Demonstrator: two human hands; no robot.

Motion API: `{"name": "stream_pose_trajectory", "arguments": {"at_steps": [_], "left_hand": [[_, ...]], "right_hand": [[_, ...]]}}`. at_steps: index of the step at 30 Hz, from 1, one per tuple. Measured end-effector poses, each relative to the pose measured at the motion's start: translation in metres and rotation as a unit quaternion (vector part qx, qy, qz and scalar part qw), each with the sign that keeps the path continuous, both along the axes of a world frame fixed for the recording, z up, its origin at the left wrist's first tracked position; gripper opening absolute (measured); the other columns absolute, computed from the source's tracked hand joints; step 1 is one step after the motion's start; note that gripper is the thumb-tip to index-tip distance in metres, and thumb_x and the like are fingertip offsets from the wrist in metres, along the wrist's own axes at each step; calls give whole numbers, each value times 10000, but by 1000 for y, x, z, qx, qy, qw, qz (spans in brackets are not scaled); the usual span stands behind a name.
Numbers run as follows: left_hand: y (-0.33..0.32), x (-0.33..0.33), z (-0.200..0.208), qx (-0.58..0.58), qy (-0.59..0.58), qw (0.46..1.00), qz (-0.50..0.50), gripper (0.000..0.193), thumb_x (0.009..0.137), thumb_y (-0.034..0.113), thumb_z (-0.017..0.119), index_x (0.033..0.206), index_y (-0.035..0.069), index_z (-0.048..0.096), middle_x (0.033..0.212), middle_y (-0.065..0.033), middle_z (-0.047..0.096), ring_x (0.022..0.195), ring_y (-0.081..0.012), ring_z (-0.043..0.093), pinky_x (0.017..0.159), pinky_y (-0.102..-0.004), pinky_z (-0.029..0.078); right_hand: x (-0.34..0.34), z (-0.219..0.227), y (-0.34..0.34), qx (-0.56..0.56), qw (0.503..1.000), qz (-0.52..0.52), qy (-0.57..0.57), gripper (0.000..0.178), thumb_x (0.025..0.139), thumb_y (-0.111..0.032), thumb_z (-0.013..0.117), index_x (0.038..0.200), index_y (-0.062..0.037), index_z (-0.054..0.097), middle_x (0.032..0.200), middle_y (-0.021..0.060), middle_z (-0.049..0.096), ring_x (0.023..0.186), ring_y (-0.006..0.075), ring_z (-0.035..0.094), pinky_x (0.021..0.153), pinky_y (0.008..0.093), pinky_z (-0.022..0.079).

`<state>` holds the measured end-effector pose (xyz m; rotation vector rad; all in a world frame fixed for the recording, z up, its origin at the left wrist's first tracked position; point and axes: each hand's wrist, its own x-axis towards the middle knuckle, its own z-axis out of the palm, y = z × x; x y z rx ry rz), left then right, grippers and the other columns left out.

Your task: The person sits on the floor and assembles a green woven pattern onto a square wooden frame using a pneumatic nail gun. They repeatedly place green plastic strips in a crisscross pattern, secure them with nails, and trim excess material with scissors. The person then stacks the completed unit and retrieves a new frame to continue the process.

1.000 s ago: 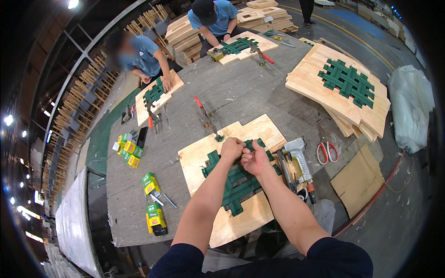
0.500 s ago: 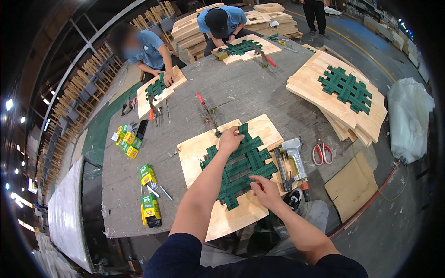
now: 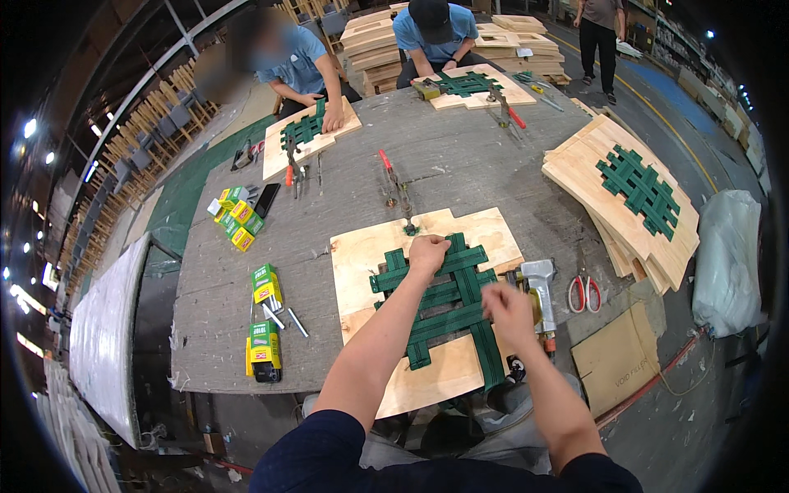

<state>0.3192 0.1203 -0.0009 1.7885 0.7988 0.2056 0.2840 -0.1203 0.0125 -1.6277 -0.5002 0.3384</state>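
Note:
A light wooden panel (image 3: 444, 374) lies in front of me, with green webbing straps (image 3: 436, 329) woven over its opening. My left hand (image 3: 429, 253) is closed at the far end of a lengthwise strap, fingers pinched against it. A long strap (image 3: 486, 349) runs toward me past the panel's near edge. My right hand (image 3: 511, 314) hovers by the right side of the weave, its fingers curled and smeared by motion. Whether it holds anything is not visible. Just right of the panel lies a grey staple gun (image 3: 538, 287), partly behind my right hand.
Red-handled scissors (image 3: 584, 294) and a stack of webbed panels (image 3: 567, 168) sit to the right. Red-handled pliers (image 3: 388, 168) lie beyond my panel. Green-yellow boxes (image 3: 265, 283) and a phone (image 3: 267, 200) are at left. Two co-workers sit across the table (image 3: 362, 148).
The view has shifted. A lengthwise strap now extends past the panel's near edge. My right hand has moved up and away from the weave; my left hand stays at the far end.

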Motion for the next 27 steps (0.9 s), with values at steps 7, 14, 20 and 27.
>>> {"name": "stream_pose_trajectory", "arguments": {"at_steps": [7,14,20,27], "left_hand": [[-6,2,10,-187,-64,980,34,142,889,96,735,979,23,652,693,-12,587,433,-98,450,373,-286,324],[-6,-3,2,-162,-96,981,34,187,879,100,742,1031,44,647,784,-37,632,489,-116,506,420,-292,389],[-6,-9,-13,226,-90,969,-46,198,856,127,752,1019,16,731,909,-119,713,781,-260,695,747,-376,553],[-3,7,9,175,24,983,-53,185,875,162,723,1018,47,748,1043,-146,717,941,-301,700,826,-404,551]], "right_hand": [[110,-2,83,-159,974,-53,-155,185,912,-73,695,1094,-42,686,935,135,741,876,270,721,786,370,561],[118,-18,100,-209,961,14,-184,171,867,-41,727,1036,-24,706,942,131,732,875,258,712,785,364,554],[120,-11,102,-218,942,33,-252,158,858,-71,727,1009,-28,724,969,154,717,893,302,691,808,390,548],[147,-14,121,-274,926,62,-253,130,872,-105,697,973,-35,737,989,175,697,959,355,670,849,437,536]]}}
